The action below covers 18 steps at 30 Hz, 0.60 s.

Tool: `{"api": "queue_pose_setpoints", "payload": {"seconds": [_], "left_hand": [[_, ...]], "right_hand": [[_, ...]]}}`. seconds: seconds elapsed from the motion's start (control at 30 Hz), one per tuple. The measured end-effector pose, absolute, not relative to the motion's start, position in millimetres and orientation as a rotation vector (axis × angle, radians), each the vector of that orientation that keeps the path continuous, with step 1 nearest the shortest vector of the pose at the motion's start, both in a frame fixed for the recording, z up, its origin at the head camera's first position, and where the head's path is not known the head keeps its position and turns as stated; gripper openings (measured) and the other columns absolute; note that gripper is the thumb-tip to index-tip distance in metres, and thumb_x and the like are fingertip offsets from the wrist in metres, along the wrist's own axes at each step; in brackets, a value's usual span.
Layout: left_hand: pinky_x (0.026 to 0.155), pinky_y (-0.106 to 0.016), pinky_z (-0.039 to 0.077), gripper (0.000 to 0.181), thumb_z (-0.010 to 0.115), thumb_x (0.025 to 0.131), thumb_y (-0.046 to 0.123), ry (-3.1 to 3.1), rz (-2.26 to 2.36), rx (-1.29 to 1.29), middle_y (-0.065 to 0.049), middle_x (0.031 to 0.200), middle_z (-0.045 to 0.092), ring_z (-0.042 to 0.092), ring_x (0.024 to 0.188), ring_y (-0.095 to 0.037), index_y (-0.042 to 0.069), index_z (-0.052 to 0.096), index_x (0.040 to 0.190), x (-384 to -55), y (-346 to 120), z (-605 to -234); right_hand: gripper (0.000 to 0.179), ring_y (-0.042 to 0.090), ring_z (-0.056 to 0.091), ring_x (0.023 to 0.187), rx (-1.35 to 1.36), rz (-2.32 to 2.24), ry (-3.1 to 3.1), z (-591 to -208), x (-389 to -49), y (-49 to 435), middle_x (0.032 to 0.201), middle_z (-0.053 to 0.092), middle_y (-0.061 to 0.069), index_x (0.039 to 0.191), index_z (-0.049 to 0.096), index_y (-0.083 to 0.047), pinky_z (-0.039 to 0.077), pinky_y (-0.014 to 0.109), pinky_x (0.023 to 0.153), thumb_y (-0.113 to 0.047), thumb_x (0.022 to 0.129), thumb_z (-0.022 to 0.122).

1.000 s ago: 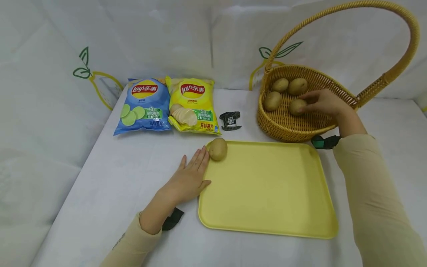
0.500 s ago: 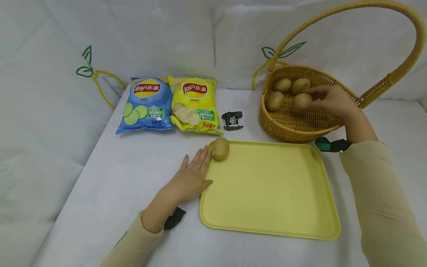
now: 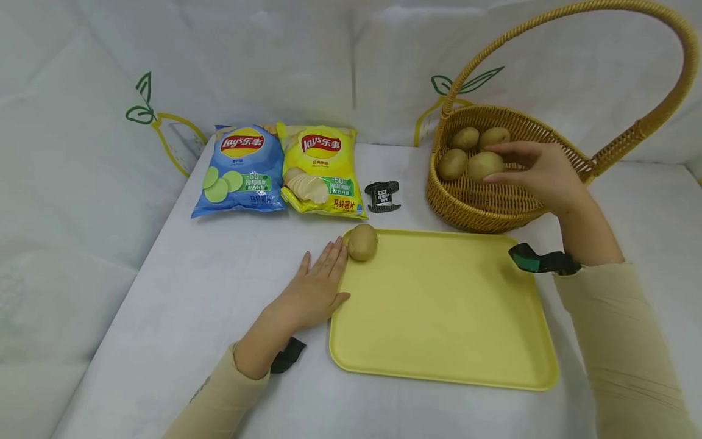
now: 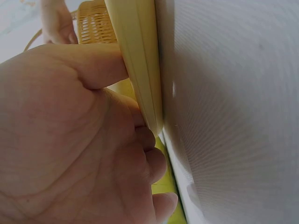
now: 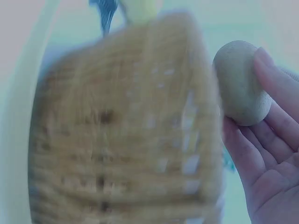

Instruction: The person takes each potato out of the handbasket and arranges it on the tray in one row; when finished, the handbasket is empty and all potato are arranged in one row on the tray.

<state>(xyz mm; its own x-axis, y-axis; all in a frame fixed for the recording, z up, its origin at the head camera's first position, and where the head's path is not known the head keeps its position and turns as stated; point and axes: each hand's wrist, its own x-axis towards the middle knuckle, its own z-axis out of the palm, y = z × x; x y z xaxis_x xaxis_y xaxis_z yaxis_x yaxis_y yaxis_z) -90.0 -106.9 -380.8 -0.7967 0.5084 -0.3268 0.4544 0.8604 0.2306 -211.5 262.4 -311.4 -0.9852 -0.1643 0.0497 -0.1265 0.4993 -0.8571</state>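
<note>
My right hand (image 3: 540, 174) grips a potato (image 3: 485, 166) between thumb and fingers, over the wicker basket (image 3: 482, 219). In the right wrist view that potato (image 5: 240, 84) shows above the basket's rim. Three more potatoes, one of them (image 3: 452, 164) at the near left, lie inside the basket. My left hand (image 3: 309, 296) rests with straight fingers along the left edge of a yellow tray (image 3: 439, 305). Its thumb touches the tray's side (image 4: 138, 56) in the left wrist view. A single potato (image 3: 362, 242) sits in the tray's far left corner, close to those fingertips.
A blue chip bag (image 3: 241, 171) and a yellow chip bag (image 3: 322, 171) stand against the white backdrop. Right of them lies a small black packet (image 3: 382, 197). The basket's tall handle (image 3: 688, 55) arches up over the right side.
My right hand has lifted the potato from the basket's bottom and shifted slightly left with it. My left hand stays at the tray's edge.
</note>
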Motion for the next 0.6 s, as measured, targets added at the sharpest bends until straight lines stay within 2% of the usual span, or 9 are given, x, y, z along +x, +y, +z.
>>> {"api": "queue_pose_setpoints", "payload": {"seconds": [0.27, 0.47, 0.6], "left_hand": [[0.112, -0.053, 0.000, 0.074, 0.043, 0.100, 0.037, 2.651, 0.190, 0.716, -0.013, 0.156, -0.009, -0.007, 0.143, -0.025, 0.000, 0.002, 0.150, -91, -106, -380], [0.112, -0.054, 0.000, 0.072, 0.044, 0.100, 0.034, 2.656, 0.197, 0.705, -0.013, 0.157, -0.007, -0.005, 0.143, -0.025, 0.000, 0.005, 0.150, -91, -105, -378], [0.111, -0.054, 0.000, 0.072, 0.044, 0.100, 0.033, 2.653, 0.214, 0.697, -0.013, 0.157, -0.007, -0.005, 0.143, -0.025, 0.000, 0.005, 0.150, -90, -106, -377]], "right_hand": [[0.043, 0.007, 0.066, 0.091, -0.650, -1.735, 2.509, -308, -186, 226, 0.113, 0.065, -0.004, 0.117, 0.066, 0.001, 0.052, 0.019, 0.075, 0.013, 0.076, 0.071], [0.046, 0.006, 0.065, 0.095, -0.795, -1.575, 2.489, -317, -171, 195, 0.116, 0.065, 0.000, 0.119, 0.065, -0.003, 0.053, 0.021, 0.074, 0.005, 0.075, 0.075], [0.045, 0.005, 0.062, 0.096, -0.911, -1.461, 2.471, -330, -167, 180, 0.113, 0.066, 0.005, 0.118, 0.064, 0.002, 0.052, 0.021, 0.076, 0.002, 0.074, 0.077]]}}
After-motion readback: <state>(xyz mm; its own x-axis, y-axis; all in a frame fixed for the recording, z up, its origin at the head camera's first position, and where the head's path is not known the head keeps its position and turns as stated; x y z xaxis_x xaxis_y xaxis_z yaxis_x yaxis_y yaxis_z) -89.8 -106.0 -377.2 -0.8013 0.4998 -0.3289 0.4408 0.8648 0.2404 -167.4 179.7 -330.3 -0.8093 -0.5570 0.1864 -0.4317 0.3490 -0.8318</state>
